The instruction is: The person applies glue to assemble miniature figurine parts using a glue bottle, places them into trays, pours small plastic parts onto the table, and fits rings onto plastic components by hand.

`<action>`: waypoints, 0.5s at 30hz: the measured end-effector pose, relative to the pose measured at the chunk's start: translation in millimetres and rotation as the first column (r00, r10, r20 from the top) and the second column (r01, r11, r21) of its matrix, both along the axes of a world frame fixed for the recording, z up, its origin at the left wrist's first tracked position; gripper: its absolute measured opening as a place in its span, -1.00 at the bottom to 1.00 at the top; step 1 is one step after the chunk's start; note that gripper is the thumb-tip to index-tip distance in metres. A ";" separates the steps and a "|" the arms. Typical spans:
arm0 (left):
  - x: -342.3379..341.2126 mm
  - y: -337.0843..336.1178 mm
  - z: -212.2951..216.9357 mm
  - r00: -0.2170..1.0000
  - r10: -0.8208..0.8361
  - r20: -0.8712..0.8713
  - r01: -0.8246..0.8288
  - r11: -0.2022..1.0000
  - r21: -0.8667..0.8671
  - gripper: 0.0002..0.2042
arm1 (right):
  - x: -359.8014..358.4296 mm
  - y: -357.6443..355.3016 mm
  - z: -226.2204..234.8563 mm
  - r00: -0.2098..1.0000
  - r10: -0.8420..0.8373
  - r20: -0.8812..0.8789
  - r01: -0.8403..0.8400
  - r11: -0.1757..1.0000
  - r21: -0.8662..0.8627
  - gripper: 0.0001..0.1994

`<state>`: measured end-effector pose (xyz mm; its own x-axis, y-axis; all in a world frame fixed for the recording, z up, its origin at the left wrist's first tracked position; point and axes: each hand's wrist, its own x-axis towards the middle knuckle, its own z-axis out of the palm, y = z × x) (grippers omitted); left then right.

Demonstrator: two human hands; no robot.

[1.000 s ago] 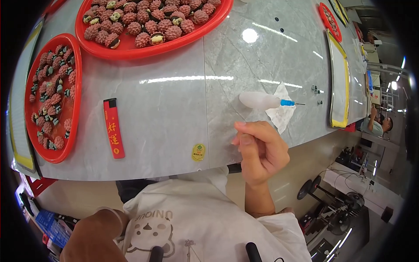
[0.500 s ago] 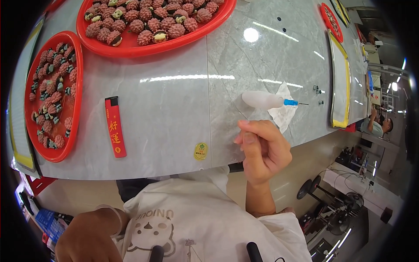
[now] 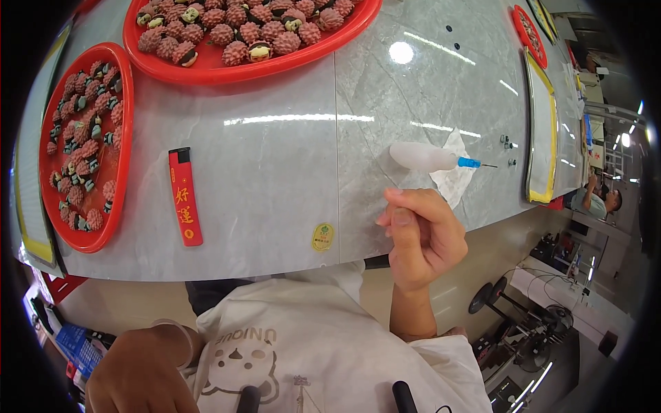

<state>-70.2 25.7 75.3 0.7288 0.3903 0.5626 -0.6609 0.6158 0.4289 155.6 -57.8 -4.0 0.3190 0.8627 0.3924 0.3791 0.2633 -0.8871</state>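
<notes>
My right hand (image 3: pixel 428 237) is raised palm-up at the table's near edge, fingers curled and thumb bent in against them. Nothing shows between its fingers. Just beyond it lies a white squeeze bottle (image 3: pixel 421 157) with a blue-hubbed needle tip (image 3: pixel 469 162), resting partly on a crumpled white tissue (image 3: pixel 454 180). My left hand (image 3: pixel 134 372) is low at the left, below the table edge and beside my shirt, back side up. The frame's lower edge cuts off its fingers. On the table between the hands lie a red lighter (image 3: pixel 184 199) and a yellow oval sticker (image 3: pixel 322 237).
A large red tray (image 3: pixel 206 74) at the far side and a smaller red tray (image 3: pixel 103 237) at the left hold many bumpy pink pieces. A yellow-edged board (image 3: pixel 540 124) stands at the right, near small dark parts (image 3: pixel 507 142). Another person (image 3: pixel 604 199) is farther right.
The view has shifted slightly, so the table things and my right hand sit a little further right. Neither hand has visibly changed its pose.
</notes>
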 end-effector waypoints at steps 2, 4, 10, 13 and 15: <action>0.8 -0.6 -1.0 1.000 0.017 -0.001 -0.017 1.000 -0.006 -0.68 | -0.3 0.0 0.3 1.000 -0.004 -0.008 0.004 1.000 -0.007 -0.73; -0.9 0.8 -1.4 0.999 0.037 0.001 -0.037 0.999 -0.015 -0.67 | -0.6 0.7 -0.6 1.000 0.000 0.000 0.000 1.000 0.007 -0.74; 3.7 3.1 -3.8 0.996 -0.026 0.088 0.023 0.999 0.035 -0.66 | -1.5 2.0 -0.8 1.000 0.010 0.018 -0.010 1.000 0.014 -0.75; -1.1 4.7 -2.7 0.987 -0.160 0.004 0.160 0.987 0.023 -0.63 | -0.2 0.8 0.9 1.000 0.004 0.006 -0.004 1.000 -0.002 -0.75; -5.4 1.1 -6.2 0.995 -0.090 0.040 0.089 0.996 0.031 -0.60 | -2.2 1.2 0.3 1.000 0.001 -0.002 -0.001 1.000 0.009 -0.76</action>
<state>-75.6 26.9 69.1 0.7356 0.3074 0.6036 -0.6215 0.6606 0.4210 153.4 -56.6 -3.7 0.3187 0.8595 0.3996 0.3766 0.2720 -0.8855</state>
